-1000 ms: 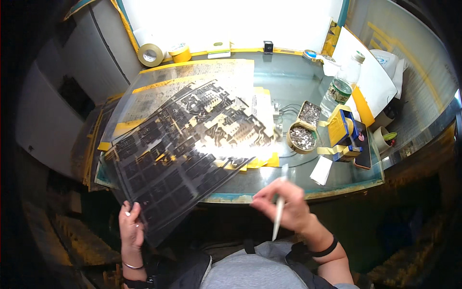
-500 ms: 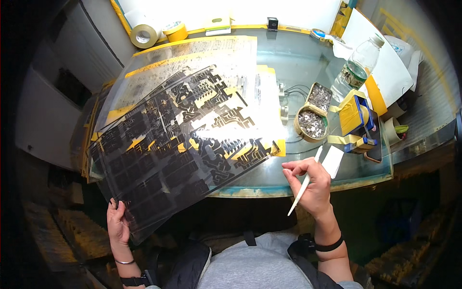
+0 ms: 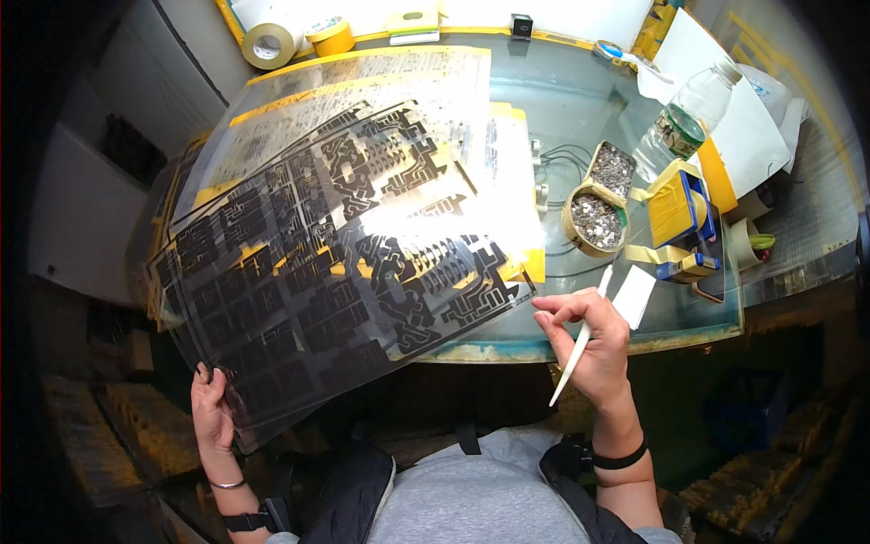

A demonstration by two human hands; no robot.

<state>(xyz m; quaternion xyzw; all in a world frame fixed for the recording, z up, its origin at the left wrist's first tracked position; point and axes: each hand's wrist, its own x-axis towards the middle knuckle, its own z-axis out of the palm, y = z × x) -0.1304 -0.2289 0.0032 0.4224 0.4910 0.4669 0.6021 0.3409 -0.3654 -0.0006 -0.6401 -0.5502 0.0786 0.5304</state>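
Observation:
My left hand (image 3: 211,410) grips the near left corner of a large clear film sheet (image 3: 328,306) printed with black circuit-like patterns. The sheet is held at a tilt, partly beyond the table's near edge; a second sheet edge shows under it. My right hand (image 3: 598,349) holds a slim white tapered stick (image 3: 568,372), like a pen or brush, its pointed end toward me. The right thumb and forefinger are close to the film's right corner; whether they touch it I cannot tell. A white paper slip (image 3: 636,295) lies beside that hand.
More printed films (image 3: 435,77) with yellow strips lie on the glass table (image 3: 580,82). To the right stand a basket (image 3: 594,222) of grey-white bits, a plastic bottle (image 3: 693,118) and a blue tape dispenser (image 3: 680,208). Tape rolls (image 3: 269,43) sit at the back left.
The film sheet has shifted slightly left and up in the picture, with my left hand on its corner. My right fingers are nearer its right corner, the white stick still in that hand.

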